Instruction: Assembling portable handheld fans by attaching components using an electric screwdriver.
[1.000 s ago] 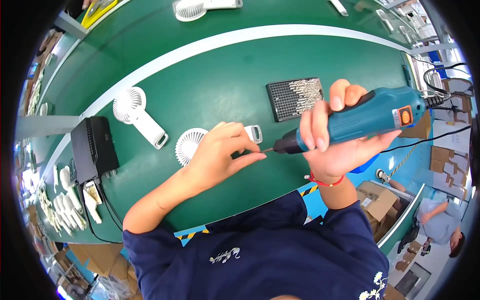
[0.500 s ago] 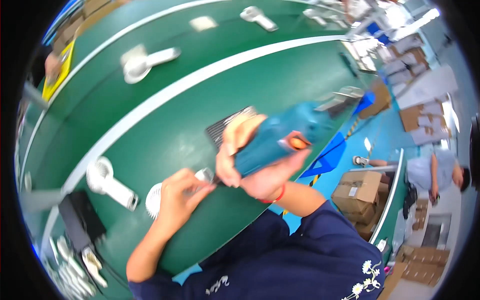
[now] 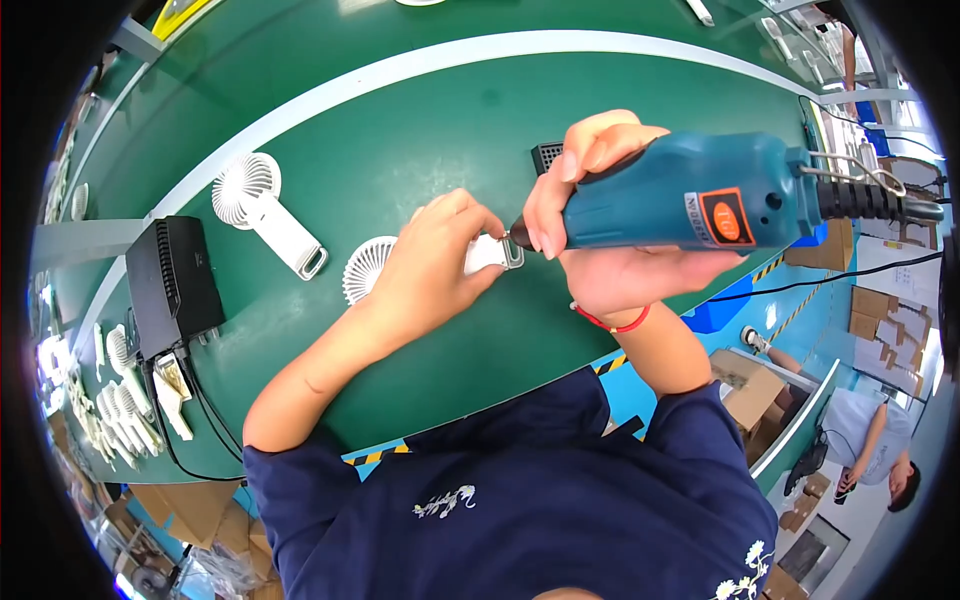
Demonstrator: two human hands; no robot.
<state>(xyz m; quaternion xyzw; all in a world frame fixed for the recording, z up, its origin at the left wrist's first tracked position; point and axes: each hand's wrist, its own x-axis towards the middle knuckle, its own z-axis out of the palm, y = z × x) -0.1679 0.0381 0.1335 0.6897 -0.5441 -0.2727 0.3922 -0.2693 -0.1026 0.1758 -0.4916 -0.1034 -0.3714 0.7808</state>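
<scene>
White handheld fan (image 3: 484, 254), on green bench (image 3: 420, 140); long axis nearly crosswise, fan head left, looped handle end right. Left hand (image 3: 428, 250): thumb and fingers pinching the handle. Right hand (image 3: 606, 275): fingers wrapped around teal electric screwdriver (image 3: 650, 195), tip leftward at loop.

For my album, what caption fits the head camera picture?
The left hand holds a white fan while the right hand aims a teal electric screwdriver at the fan's handle.

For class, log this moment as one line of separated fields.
Left hand: on near white fan's handle | Right hand: holds teal power driver, tip at handle's end | Second white fan: on green bench
</scene>
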